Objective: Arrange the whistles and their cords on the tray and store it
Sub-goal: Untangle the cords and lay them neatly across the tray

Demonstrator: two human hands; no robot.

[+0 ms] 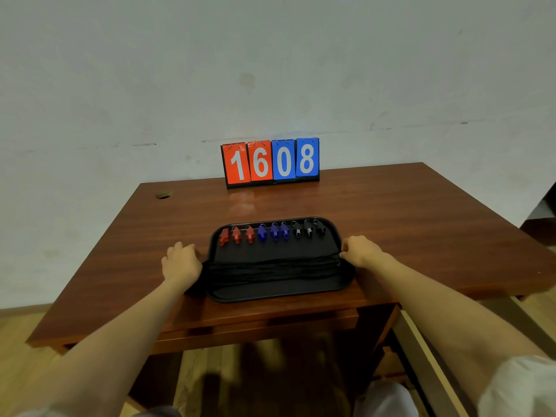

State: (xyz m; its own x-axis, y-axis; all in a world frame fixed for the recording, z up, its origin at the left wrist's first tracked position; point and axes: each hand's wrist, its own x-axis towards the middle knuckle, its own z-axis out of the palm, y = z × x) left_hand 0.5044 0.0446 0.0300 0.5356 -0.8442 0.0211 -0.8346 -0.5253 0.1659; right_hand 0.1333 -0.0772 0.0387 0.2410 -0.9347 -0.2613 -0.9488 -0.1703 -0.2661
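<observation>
Your arranging looks done: nine whistles [272, 233] line the far side of the tray [270, 293] in red, blue and black, and the cords [270, 267] lie bundled across its near half. Storing is left. Your left hand [180, 261] and right hand [362, 251] sit at the tray's ends, fingers curled — gripping rim or cords, I can't tell. The tray sits near the tabletop [406, 221] front edge — wood shows either side, and a scoreboard [270, 162] stands behind.
</observation>
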